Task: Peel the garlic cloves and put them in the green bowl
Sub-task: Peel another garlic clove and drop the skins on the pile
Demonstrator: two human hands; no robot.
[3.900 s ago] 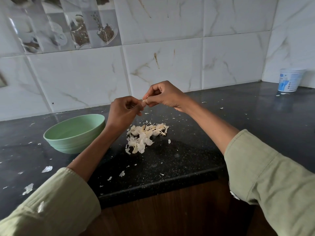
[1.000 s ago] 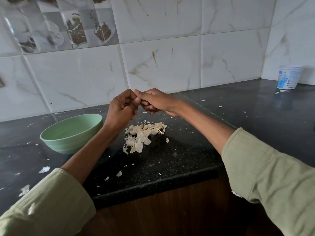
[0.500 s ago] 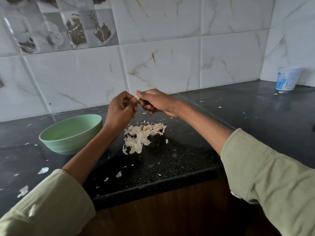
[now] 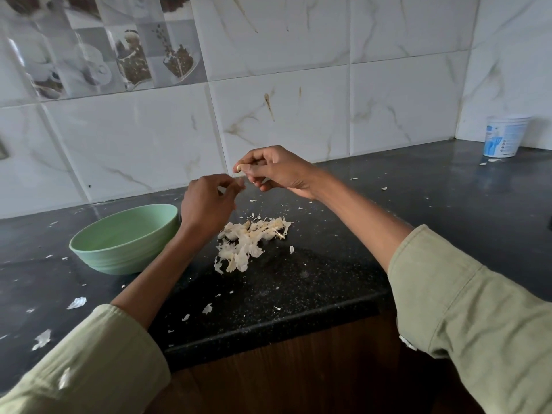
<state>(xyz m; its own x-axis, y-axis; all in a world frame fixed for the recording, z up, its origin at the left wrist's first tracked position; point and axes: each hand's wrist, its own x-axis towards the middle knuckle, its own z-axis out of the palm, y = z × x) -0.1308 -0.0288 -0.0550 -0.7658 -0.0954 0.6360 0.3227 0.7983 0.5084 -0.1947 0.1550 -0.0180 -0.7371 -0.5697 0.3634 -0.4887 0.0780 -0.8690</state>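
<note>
While the clove (image 4: 238, 167) sits pinched in the right hand (image 4: 276, 171) above the surface (image 4: 328, 264), the left hand (image 4: 206, 201) pinches a blurred skin strip beside it, likely stripping. Peel pile (image 4: 251, 243) lies below; bowl (image 4: 125, 237) waits left.

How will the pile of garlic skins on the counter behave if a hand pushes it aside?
The pile of garlic skins looks thin, curled and papery, so it is probably very light and floppy. It would likely scatter rather than slide as one piece; loose flakes already lie across the counter. Some bits may cling to the hand.
</note>
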